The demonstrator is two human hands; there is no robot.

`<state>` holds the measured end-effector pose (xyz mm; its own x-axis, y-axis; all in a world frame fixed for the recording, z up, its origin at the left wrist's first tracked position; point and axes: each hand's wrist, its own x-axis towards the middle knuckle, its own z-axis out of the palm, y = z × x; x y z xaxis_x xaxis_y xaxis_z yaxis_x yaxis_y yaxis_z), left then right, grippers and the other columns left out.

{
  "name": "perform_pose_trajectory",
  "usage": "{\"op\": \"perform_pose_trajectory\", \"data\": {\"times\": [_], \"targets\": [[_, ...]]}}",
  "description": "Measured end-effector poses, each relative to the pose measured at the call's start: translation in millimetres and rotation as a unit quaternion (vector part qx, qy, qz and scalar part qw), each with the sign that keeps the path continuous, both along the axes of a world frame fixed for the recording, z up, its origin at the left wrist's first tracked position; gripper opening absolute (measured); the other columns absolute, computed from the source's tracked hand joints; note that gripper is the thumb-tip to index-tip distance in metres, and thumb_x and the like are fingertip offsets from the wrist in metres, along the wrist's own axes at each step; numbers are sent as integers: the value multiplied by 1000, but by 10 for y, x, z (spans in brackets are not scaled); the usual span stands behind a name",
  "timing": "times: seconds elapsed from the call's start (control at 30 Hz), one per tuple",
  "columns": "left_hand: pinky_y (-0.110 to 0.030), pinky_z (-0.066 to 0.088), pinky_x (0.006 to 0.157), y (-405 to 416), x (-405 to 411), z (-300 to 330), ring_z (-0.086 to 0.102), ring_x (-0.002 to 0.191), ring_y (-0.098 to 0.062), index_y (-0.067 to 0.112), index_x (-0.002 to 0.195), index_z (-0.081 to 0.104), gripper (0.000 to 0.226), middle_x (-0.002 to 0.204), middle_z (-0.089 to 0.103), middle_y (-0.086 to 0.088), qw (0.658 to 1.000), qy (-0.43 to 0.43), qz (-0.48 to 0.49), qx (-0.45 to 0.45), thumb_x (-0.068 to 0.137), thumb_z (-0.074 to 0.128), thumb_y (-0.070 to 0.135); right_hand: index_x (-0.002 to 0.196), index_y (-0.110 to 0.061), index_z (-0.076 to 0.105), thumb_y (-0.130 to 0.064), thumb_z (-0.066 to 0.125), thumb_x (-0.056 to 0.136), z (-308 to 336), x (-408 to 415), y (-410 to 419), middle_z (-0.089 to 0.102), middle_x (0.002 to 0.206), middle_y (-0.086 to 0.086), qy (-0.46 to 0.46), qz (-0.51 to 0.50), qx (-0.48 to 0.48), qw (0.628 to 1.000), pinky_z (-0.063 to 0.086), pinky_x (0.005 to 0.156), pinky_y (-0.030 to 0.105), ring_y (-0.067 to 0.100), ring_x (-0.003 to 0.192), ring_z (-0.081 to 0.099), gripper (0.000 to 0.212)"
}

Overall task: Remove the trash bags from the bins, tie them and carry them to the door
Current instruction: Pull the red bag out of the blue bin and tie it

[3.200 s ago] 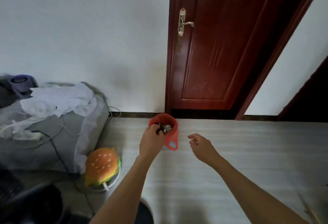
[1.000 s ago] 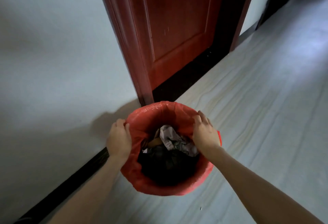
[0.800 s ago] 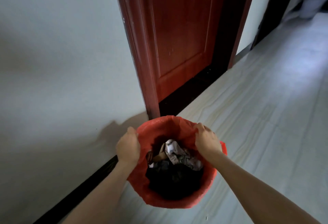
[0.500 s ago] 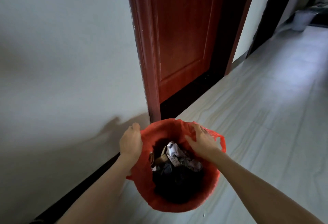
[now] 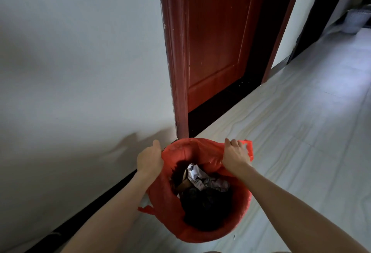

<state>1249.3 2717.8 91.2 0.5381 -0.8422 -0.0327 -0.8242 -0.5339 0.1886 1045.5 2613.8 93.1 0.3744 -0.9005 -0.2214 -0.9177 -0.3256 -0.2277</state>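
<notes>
Farthest left stands a plain pale wall, with a dark baseboard running along its foot toward the lower left corner. Soft shadows of the arms fall on the wall just above the baseboard.

The person's left hand reaches forward from the lower left and grips the left side of the red trash bag at its rim, the fingers curled over the plastic and the thumb pointing up. A loose bag handle hangs out under the left forearm.

The bag sits on the floor close to the wall, just in front of the foot of the door frame. Its mouth is pulled open between the two hands. Inside lie crumpled white paper, a brown scrap of cardboard and a dark mass of rubbish that cannot be made out further. Whether a bin stands inside the plastic cannot be told.

Behind the bag rises the dark red wooden door, closed, with a black threshold strip at its base.

The right hand clutches the right side of the bag's rim, knuckles up, fingers bunched in the plastic beside the second bag handle.

To the right spreads a pale streaked floor. At the far upper right a light-coloured bin stands well apart from everything else, past a dark doorway edge.
</notes>
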Motion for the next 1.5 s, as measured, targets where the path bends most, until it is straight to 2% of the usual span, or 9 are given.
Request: {"op": "perform_pose_trajectory", "data": {"times": [0.2,0.43,0.63,0.8,0.93,1.0,1.1,1.33,1.5], "targets": [[-42,44,74,-41,-16,62,58,94,-39,8,103,44,22,104,59,-14,999,20,-21,-16,82,43,1,117,-11,55,-18,40,92,129,5,16,48,126,6,13,40,-145,988,31,97,38,24,121,36,30],[-23,39,79,-64,-63,160,53,101,-21,6,115,54,45,120,56,-15,937,338,-90,-16,74,52,-12,108,-8,41,-11,42,88,357,-83,173,56,75,8,-151,31,-13,988,32,73,31,31,81,53,20],[-40,43,94,446,-286,19,49,115,-25,20,122,50,37,123,56,-1,970,114,-191,-100,85,49,17,140,-23,20,-36,50,88,240,-546,455,54,127,9,-18,162,-43,986,44,86,38,31,112,52,62],[-47,27,110,898,-408,7,18,137,-23,37,141,23,101,149,26,11,964,88,-233,94,50,33,81,147,-20,2,-62,48,81,192,-907,536,34,147,9,157,267,-67,948,29,105,39,26,133,31,90],[-42,23,106,1150,-419,-96,14,139,-21,41,127,43,81,151,21,9,944,-4,-298,144,54,43,77,143,-44,7,-65,56,73,122,-1137,622,14,155,-4,204,336,-41,919,15,112,48,28,142,13,88],[-36,25,97,1144,-414,-153,25,133,-18,39,110,60,46,144,34,11,948,-9,-299,107,68,59,59,135,-42,36,-60,70,63,87,-1150,663,40,144,5,221,348,-88,907,34,102,52,34,129,40,82],[-32,27,87,1093,-364,-208,39,122,-9,39,92,70,23,129,51,20,949,40,-302,82,72,64,48,82,-35,70,-50,87,39,-130,-1109,584,70,91,1,182,343,-160,907,56,65,40,27,77,68,49],[-36,46,90,770,-81,-167,56,108,-15,25,97,70,21,113,64,9,967,37,-237,84,85,54,32,52,-29,64,-23,85,43,-107,-833,412,56,54,-7,135,387,-224,884,46,45,27,19,46,56,23],[-26,46,40,639,-386,-143,62,51,-23,14,61,65,11,59,60,-2,965,-95,-239,-48,61,56,7,55,-16,53,-5,53,53,-28,-593,485,52,47,0,70,329,-271,902,39,43,23,21,37,52,11]]}}
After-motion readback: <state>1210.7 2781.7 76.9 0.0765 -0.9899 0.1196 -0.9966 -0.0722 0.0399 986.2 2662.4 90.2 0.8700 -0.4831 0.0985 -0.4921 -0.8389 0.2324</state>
